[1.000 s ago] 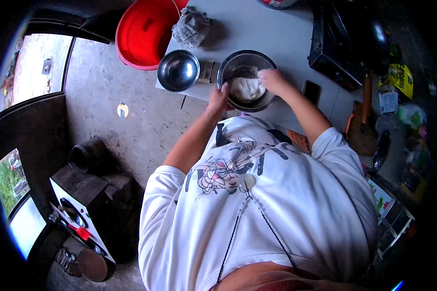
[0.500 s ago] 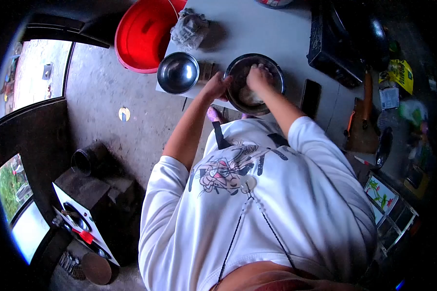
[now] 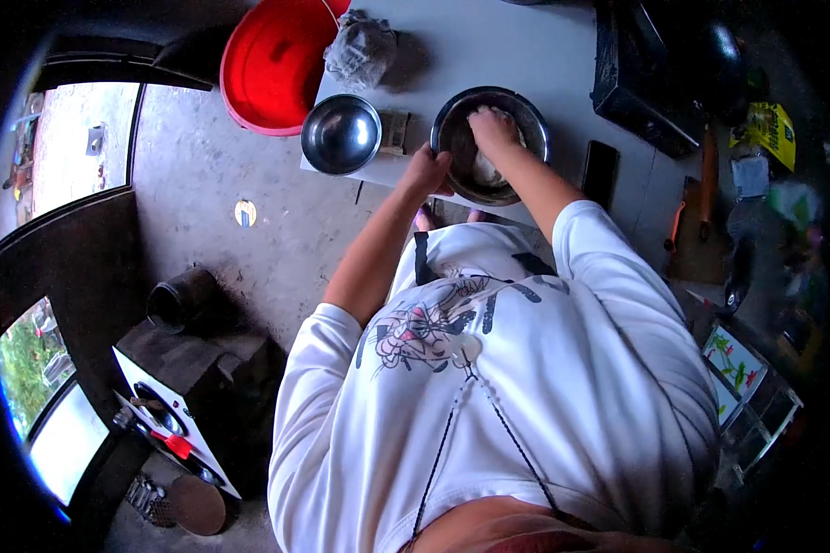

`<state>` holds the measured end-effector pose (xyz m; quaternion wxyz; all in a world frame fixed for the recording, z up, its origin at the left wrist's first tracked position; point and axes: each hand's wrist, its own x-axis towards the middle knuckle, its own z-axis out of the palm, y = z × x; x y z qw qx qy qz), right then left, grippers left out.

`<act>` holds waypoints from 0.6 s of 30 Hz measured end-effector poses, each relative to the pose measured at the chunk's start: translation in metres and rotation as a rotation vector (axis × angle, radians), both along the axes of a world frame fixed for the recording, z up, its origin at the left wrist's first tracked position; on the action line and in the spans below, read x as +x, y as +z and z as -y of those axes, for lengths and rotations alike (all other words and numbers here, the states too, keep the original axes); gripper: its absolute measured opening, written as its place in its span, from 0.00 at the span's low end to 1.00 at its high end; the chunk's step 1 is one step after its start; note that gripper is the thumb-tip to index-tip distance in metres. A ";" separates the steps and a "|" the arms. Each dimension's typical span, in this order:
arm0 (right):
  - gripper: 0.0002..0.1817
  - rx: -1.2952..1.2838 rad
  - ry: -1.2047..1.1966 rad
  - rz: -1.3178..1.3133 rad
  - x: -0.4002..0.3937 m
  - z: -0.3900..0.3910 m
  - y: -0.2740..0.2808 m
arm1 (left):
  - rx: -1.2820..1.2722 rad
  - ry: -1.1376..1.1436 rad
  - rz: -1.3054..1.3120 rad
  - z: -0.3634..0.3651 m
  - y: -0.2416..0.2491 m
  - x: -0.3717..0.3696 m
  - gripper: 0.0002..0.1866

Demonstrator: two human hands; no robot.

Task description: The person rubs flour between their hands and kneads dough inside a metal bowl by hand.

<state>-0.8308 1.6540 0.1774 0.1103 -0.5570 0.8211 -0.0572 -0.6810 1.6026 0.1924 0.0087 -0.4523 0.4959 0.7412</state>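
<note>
A dark metal bowl (image 3: 537,112) stands near the front edge of the white table, with a pale lump of dough (image 3: 486,172) in its bottom. My left hand (image 3: 426,171) is closed on the bowl's near left rim, thumb on the inside edge. Inside the bowl, my right hand (image 3: 495,127) is curled with knuckles up against the dough; its fingertips are hidden. Just left of the bowl lies a small flat packet (image 3: 395,132), and beyond it sits a shiny steel bowl (image 3: 341,135).
A crumpled grey plastic bag (image 3: 361,51) is on the white table (image 3: 470,51), with a red tub (image 3: 272,78) beside it. To the right lie a black phone-like slab (image 3: 600,173), a black box (image 3: 641,92) and a wooden-handled tool (image 3: 707,180). A stove (image 3: 171,387) stands lower left.
My right hand has shifted slightly within the bowl, its fingers curling more. My left hand stays on the rim. The whole view has moved slightly.
</note>
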 end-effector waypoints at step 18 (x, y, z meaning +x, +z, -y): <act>0.06 0.278 0.215 0.037 0.009 0.007 0.012 | -0.052 -0.030 0.038 0.004 0.002 -0.005 0.14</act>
